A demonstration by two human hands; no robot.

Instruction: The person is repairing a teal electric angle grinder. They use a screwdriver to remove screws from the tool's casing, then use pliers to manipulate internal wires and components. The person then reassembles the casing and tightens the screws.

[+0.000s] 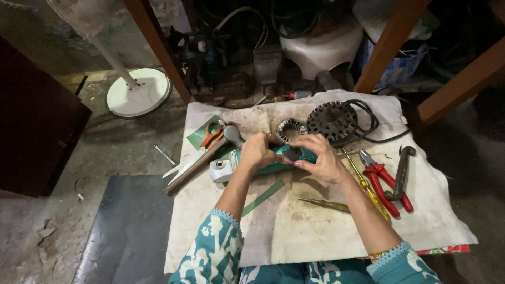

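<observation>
Two hands meet over one green power tool body point(273, 160) lying across the middle of the stained white cloth point(294, 231) that covers the desk. The left hand point(256, 151) wraps its fingers closed around the tool's housing near the grey metal head point(222, 169); the right hand point(318, 158) pinches the dark part at the other end with fingertips, its grip closed on that end too.

To work well here, the left hand should pin the body flat against the cloth so the right fingertips can act without the housing rolling. Small parts would be safest kept on the cloth, away from its edge.

Nearer the person, a thin green strip point(263, 198) and a slim screwdriver point(325, 204) lie free. Right of the hands sit a yellow-handled screwdriver point(368, 189), red-handled pliers point(386, 181) and a dark claw-like tool point(401, 171). Left are orange-handled scissors point(202, 147) and a hammer point(205, 158). Farther back stand a toothed metal ring point(291, 130) and a round dark motor part point(332, 121) with a black cord point(376, 131).
</observation>
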